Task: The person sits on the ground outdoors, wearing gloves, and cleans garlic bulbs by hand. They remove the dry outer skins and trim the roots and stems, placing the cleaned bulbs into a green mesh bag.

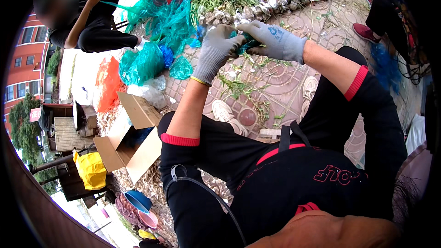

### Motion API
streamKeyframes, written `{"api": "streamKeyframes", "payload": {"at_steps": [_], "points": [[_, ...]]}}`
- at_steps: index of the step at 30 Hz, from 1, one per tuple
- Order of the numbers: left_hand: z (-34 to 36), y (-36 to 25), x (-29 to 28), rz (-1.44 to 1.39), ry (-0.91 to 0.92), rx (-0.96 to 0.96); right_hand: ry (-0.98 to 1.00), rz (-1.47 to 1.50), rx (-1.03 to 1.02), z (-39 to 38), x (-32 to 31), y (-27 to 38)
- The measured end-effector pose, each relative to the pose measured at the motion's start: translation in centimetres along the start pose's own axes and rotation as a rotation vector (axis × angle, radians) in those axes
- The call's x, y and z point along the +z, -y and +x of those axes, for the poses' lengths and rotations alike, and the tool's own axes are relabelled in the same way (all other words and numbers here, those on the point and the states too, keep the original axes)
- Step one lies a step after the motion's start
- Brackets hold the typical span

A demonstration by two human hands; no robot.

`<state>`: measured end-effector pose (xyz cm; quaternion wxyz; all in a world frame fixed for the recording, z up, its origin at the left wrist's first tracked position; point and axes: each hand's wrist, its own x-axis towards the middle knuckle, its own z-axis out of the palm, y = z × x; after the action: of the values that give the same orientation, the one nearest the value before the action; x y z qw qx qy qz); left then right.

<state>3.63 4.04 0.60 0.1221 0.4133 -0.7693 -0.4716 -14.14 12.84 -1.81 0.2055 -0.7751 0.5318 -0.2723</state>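
Observation:
Both my hands wear grey knit work gloves and meet in front of me, above the paving. My left hand (216, 50) has its fingers closed at one side of a small piece of green plastic film (248, 45). From the other side my right hand (274, 40) pinches the same film between thumb and fingers. Most of the film is hidden by the gloves. Just beyond my hands lies a long heap of garlic (287, 1), its dirty whitish bulbs toward me and its green stalks pointing away.
Crumpled teal plastic bags (142, 66) and a red-orange bag (108, 82) lie at the left, near an open cardboard box (140, 110). A seated person (92, 34) handles teal plastic at upper left. Another person's red shoe (365, 32) shows at right. Loose stalks (239, 87) litter the paving.

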Motion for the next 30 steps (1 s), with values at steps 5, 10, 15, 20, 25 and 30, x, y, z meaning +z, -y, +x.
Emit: {"api": "streamKeyframes", "payload": {"at_steps": [5, 10, 15, 20, 25, 30], "points": [[0.7, 1.9, 0.6, 0.153, -0.174, 0.3, -0.146, -0.018, -0.059, -0.1, 0.0, 0.1], [-0.9, 0.0, -0.1, 0.282, -0.064, 0.43, -0.078, 0.105, 0.056, 0.1, -0.3, -1.0], [-2.0, 0.5, -0.2, 0.301, -0.019, 0.661, 0.015, 0.243, 0.113, 0.3, -0.6, -1.0], [-1.5, 0.3, -2.0, 0.196, 0.215, 0.453, 0.144, 0.278, -0.01, 0.0, -0.7, -1.5], [-2.4, -0.2, -1.5, -0.201, 0.345, 0.063, 0.029, 0.048, -0.035, 0.1, 0.8, 1.3], [-1.2, -0.4, 1.3, -0.296, 0.273, -0.137, -0.089, -0.095, -0.053, -0.9, 2.3, 0.3]]}}
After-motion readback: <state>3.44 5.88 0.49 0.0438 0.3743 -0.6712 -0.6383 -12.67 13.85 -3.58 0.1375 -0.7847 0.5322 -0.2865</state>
